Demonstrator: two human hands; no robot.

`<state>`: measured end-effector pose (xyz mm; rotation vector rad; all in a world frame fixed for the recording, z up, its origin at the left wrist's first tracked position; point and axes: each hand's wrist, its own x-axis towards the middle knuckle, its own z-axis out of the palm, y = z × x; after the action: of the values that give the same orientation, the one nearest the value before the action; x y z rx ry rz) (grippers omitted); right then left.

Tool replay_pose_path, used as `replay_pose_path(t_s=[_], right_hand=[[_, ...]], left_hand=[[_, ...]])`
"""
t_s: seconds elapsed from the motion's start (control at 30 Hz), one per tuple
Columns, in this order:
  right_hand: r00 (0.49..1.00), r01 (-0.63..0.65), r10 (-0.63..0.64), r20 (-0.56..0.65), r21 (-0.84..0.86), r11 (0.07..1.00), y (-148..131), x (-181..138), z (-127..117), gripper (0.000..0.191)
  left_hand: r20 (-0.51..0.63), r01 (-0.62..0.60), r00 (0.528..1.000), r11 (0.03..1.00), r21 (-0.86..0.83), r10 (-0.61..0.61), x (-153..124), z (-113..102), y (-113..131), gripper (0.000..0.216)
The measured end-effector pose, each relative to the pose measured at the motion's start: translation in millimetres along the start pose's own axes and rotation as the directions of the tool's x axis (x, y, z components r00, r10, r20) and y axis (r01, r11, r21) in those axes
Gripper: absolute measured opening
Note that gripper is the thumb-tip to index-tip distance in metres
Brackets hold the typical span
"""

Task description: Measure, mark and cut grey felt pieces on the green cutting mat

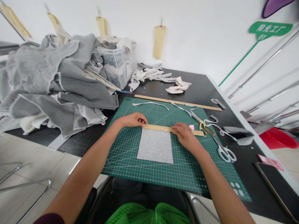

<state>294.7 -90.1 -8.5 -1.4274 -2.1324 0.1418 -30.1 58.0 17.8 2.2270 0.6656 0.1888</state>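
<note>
A light grey piece of fabric [155, 146] lies flat on the green cutting mat [126, 155]. Across its far edge rests a short wooden ruler [157, 127], whose right end sticks out past the fabric. My left hand [133, 119] is closed at the ruler's left end, thumb and fingertips pinching it. Further right, my right hand [184, 135] has its fingers closed over the ruler near the fabric's far right corner. Just beyond that hand are a pink piece of chalk or eraser [192, 127] and gold-handled scissors [204, 126].
White-handled scissors [225, 152] and fabric scraps [240, 135] lie at the right, near a phone [277, 186]. Behind the mat is a long wooden ruler [177, 102]. Grey fabric [46, 68] is heaped at the left beside a clear plastic bin [116, 62].
</note>
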Motion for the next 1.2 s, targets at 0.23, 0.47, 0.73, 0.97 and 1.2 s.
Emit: replay_pose_path(t_s=[0.23, 0.47, 0.73, 0.97, 1.2], right_hand=[[1.0, 0.003, -0.003, -0.002, 0.015, 1.0, 0, -1, -2, 0.02], [1.0, 0.01, -0.01, 0.006, 0.002, 1.0, 3, -1, -1, 0.021], [1.0, 0.017, -0.017, 0.009, 0.005, 1.0, 8, -1, 1, 0.021], [1.0, 0.013, -0.014, 0.021, 0.014, 1.0, 3, 0, -3, 0.019], [0.999, -0.019, 0.021, 0.029, -0.05, 0.999, -3, 0, -7, 0.013]], left_hand=[[-0.049, 0.011, 0.999, 1.0, 0.012, -0.011, 1, -3, -11, 0.023], [-0.078, -0.021, 0.997, 1.0, -0.003, 0.021, 0, -2, -11, 0.017], [-0.077, -0.03, 0.997, 0.999, 0.022, 0.032, 1, -3, -7, 0.015], [-0.084, -0.012, 0.996, 0.998, 0.06, 0.017, -1, -1, -5, 0.015], [-0.395, -0.005, 0.911, 0.961, 0.276, 0.119, 3, 20, 30, 0.013]])
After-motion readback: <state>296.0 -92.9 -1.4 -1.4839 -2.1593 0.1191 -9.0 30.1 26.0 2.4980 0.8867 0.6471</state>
